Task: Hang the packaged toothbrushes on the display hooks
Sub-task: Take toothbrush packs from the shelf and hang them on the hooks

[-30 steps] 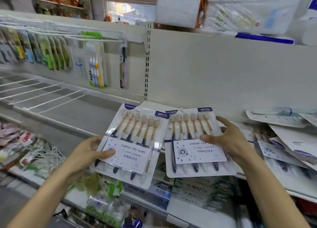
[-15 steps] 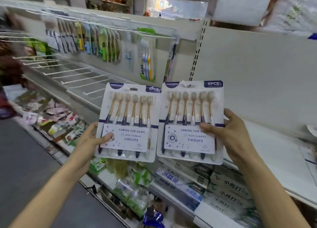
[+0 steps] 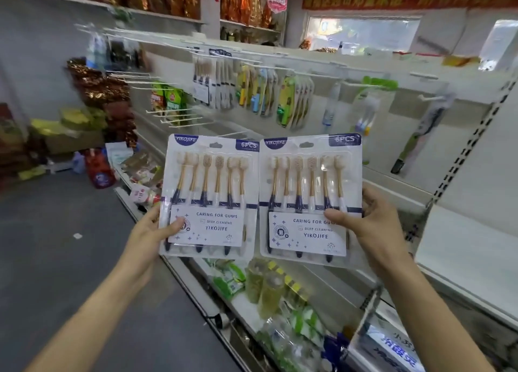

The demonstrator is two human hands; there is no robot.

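White toothbrush packs (image 3: pixel 208 198) (image 3: pixel 309 200), upright, side by side, gripped in both hands (image 3: pixel 150 231) (image 3: pixel 372 226)

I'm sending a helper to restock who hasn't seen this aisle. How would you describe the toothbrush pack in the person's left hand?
Start at the white pegboard shelf with display hooks. Two six-brush YIKOJIFE packs are held upright side by side before it. The wanted left pack is gripped by the left hand, on the aisle-floor side, unlike the right pack.

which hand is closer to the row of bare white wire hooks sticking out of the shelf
Left. The left hand sits below the bare white wire hooks; the right hand is farther off, lower right of them.
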